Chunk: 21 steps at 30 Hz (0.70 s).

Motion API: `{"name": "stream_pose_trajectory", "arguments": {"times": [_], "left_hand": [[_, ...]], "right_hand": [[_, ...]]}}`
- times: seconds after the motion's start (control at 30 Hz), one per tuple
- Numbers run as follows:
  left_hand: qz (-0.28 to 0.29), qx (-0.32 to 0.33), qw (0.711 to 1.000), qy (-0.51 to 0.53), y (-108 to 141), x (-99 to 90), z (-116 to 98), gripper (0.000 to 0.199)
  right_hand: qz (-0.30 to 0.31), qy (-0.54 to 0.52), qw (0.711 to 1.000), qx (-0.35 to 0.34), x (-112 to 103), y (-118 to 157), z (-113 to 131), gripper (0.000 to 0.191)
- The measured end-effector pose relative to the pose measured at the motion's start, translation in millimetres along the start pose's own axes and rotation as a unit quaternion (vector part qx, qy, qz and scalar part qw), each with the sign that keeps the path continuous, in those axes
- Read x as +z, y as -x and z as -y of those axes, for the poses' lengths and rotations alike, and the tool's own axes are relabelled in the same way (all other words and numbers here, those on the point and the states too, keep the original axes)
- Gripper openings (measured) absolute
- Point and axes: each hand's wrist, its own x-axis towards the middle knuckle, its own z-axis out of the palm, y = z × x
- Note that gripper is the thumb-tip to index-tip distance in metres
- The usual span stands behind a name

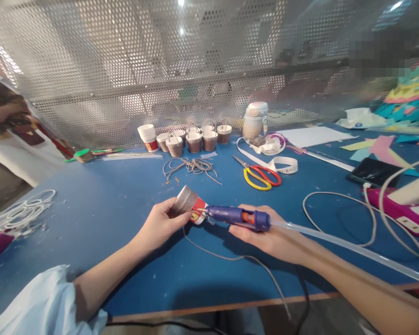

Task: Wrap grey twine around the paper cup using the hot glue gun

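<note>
Left hand [165, 217]: paper cup [199, 204], tilted, part-wrapped in grey cord [185, 201]. Right hand [265, 239]: blue glue gun [228, 214], nozzle at cup. Far centre: brown cups [194, 144], grouped. Right of centre: scissors [261, 177], red and yellow handles. Right: pink power strip [391, 209].

Lidded tumbler [254, 122] before perforated panel [125, 70]; black slab [374, 172], perhaps phone, at right.

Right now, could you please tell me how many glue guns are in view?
1: the glue gun in the right hand, its tip pointing at the cup in the left hand.
</note>
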Motion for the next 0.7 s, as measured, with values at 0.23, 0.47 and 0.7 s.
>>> {"name": "stream_pose_trajectory", "arguments": {"times": [0.23, 0.47, 0.7], "left_hand": [[-0.004, 0.008, 1.0, -0.016, 2, 1.1, -1, 0.026], [-0.021, 0.038, 0.997, -0.065, 3, 2.4, 1, 0.02], [-0.024, 0.053, 0.995, -0.083, 4, 2.7, 0, 0.018]], "right_hand": [[-0.001, 0.015, 1.0, -0.005, 5, -2, -1, 0.03], [-0.014, 0.054, 0.995, -0.085, 14, 0, -7, 0.025], [-0.06, 0.098, 0.983, -0.141, 18, 4, -12, 0.021]]}}
